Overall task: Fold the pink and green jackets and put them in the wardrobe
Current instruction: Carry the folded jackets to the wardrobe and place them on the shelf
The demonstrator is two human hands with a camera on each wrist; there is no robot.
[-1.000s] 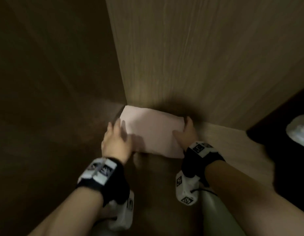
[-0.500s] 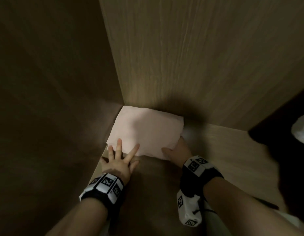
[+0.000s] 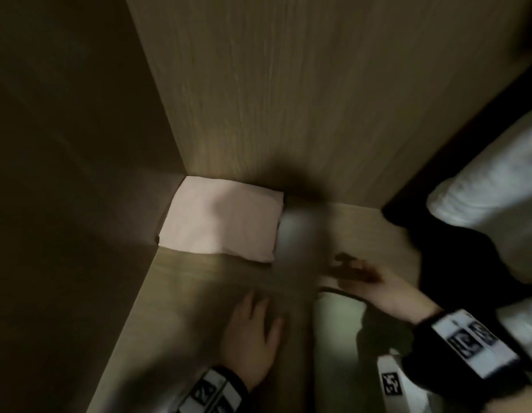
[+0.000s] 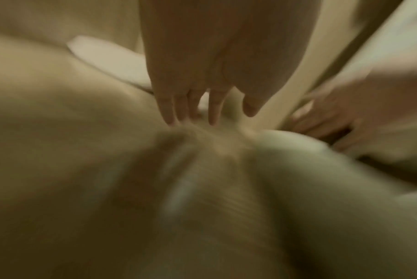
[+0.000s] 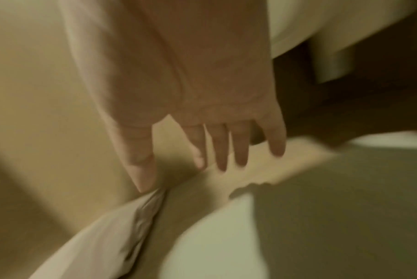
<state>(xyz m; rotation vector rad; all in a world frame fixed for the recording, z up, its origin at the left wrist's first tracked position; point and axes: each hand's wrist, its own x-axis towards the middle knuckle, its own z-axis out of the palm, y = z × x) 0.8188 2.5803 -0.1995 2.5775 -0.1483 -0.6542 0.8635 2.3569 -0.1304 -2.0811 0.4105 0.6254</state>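
The folded pink jacket [image 3: 220,222] lies flat in the back left corner of the wardrobe shelf [image 3: 181,293]; the left wrist view catches its pale edge [image 4: 107,62]. The green jacket [image 3: 339,332] lies folded at the shelf's front, between my two arms. My left hand [image 3: 252,332] hovers over the bare shelf in front of the pink jacket, fingers straight, holding nothing [image 4: 202,105]. My right hand [image 3: 363,275] is blurred, open with spread fingers [image 5: 217,151], just past the green jacket's far edge [image 5: 322,207]. Neither hand touches the pink jacket.
Wooden wardrobe walls [image 3: 288,99] close in at the back and on the left [image 3: 65,174]. A white bed edge [image 3: 491,198] and a dark gap [image 3: 455,257] lie to the right of the wardrobe opening.
Both hands have let go of the pink jacket and drawn back toward me. The right hand has swung right, over the green jacket. The pink jacket stays in the corner.
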